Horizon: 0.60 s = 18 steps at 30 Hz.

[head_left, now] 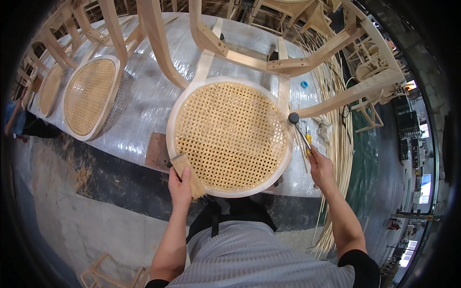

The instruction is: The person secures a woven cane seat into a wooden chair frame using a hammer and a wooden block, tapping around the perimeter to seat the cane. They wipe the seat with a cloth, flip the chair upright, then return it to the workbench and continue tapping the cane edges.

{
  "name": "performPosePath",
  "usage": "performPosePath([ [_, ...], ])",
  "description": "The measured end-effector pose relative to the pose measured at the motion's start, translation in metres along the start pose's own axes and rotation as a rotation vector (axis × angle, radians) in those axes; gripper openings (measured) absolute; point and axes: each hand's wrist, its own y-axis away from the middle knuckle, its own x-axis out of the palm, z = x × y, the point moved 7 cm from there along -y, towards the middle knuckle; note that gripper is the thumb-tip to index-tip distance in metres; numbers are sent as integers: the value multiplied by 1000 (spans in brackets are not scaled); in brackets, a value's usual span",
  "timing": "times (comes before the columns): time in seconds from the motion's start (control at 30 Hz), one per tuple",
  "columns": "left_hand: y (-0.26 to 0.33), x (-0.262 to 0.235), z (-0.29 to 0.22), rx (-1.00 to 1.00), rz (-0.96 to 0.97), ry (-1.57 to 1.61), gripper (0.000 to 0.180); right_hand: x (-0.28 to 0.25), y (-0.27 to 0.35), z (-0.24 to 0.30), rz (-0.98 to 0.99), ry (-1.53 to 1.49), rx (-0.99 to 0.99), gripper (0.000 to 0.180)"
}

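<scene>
A round woven cane chair seat (230, 134) in a pale wooden rim lies in front of me, its chair frame (245, 60) on its back on the table. My left hand (180, 189) is closed on a wooden block (188, 176), which it holds slanted at the seat's near left rim. My right hand (321, 168) grips a hammer (300, 130) with a round dark head and a yellow part on its handle. The hammer head is beside the right rim of the seat; whether it touches the rim I cannot tell.
More chairs with cane seats (90, 98) line the table to the left. Long cane strips (340, 144) lie along the right edge, near a small blue ring (304, 84). A reddish-brown block (157, 151) sits under the seat's left side. Another person (21, 120) is at the far left.
</scene>
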Motion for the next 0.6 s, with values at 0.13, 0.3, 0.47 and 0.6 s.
performPosePath([
  [0.13, -3, -2, 3, -29, 29, -4, 38, -21, 22, 20, -313, -268, -185, 37],
  [0.3, -1, -1, 2, -53, 52, 21, 40, -3, 33, 0, 20, -128, 86, 37],
  [0.47, -1, -4, -1, -21, 30, 32, 33, -4, 55, 9, -203, -153, -124, 37],
  [0.6, -1, -3, 0, -39, 44, 78, 35, 0, 64, -17, -75, -198, 164, 38],
])
